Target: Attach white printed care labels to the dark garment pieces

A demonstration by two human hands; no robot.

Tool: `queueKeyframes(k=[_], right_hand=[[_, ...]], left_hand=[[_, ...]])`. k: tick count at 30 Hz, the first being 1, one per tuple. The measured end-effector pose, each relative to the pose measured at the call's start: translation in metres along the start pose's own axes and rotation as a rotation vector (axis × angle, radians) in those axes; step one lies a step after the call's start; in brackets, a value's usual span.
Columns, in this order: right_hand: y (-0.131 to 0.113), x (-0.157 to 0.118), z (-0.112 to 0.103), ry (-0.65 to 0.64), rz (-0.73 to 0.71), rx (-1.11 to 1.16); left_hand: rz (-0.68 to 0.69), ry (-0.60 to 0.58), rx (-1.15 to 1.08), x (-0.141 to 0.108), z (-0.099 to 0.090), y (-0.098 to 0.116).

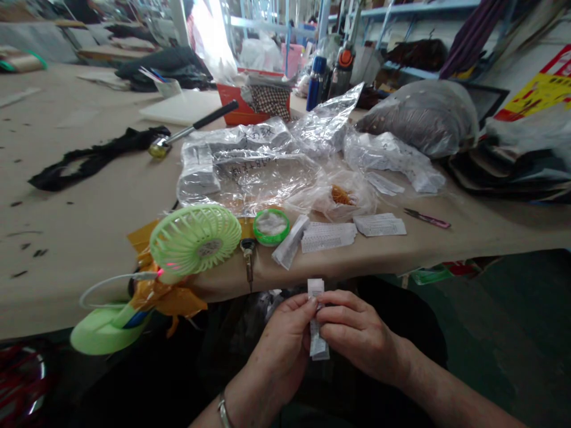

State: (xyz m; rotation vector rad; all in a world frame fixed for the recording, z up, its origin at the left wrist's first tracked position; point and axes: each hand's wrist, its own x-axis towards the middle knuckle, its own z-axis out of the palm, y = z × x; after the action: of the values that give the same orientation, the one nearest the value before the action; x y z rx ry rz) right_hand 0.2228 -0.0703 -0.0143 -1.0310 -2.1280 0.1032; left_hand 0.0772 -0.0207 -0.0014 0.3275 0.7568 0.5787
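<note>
Both my hands grip a narrow bundle of white printed labels [318,345], upright below the table's front edge. My left hand [288,333] pinches it from the left, its thumb near the middle of the strip. My right hand [357,330] has its fingertips closed on the right side, close to the other thumb. On the table edge just beyond lie a folded label bundle [290,242], a fanned label stack [328,236] and another label stack [380,224]. A plastic bag with tan rubber bands [341,195] sits behind them.
A green fan [196,241] is taped at the table edge, beside a soldering-iron-like tool [248,261] whose tip overhangs. Near them stands a round green container [271,227]. Tweezers [427,218] lie right. Clear plastic bags [263,178] and a metal-headed hammer [191,128] lie farther back.
</note>
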Motion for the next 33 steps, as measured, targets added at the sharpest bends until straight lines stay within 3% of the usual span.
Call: queueKeyframes(k=[5, 13, 17, 20, 23, 26, 29, 33], right_hand=[[-0.001, -0.004, -0.004, -0.005, -0.004, 0.003], [-0.003, -0.008, 0.006, -0.009, 0.001, -0.055], [-0.005, -0.002, -0.002, -0.015, 0.008, -0.043], [0.011, -0.001, -0.021, 0.054, 0.103, -0.152], [0.042, -0.004, -0.044, 0.146, 0.343, -0.468], [0.069, -0.011, -0.057, 0.04, 0.473, -0.685], [0.078, -0.02, -0.058, -0.053, 0.479, -0.735], [0.077, -0.032, -0.059, 0.028, 0.394, -0.632]], left_hand=[[0.007, -0.035, 0.031, 0.001, 0.0, -0.001], [-0.004, 0.006, 0.034, 0.001, 0.0, -0.001], [-0.013, 0.028, 0.037, 0.002, -0.001, 0.001], [-0.024, 0.076, 0.075, 0.001, -0.002, 0.002], [-0.047, 0.148, 0.151, 0.002, -0.005, 0.003], [-0.054, 0.152, 0.157, 0.003, -0.007, 0.001], [-0.06, 0.146, 0.16, 0.003, -0.008, -0.001], [-0.042, 0.155, 0.173, 0.002, -0.009, 0.0]])
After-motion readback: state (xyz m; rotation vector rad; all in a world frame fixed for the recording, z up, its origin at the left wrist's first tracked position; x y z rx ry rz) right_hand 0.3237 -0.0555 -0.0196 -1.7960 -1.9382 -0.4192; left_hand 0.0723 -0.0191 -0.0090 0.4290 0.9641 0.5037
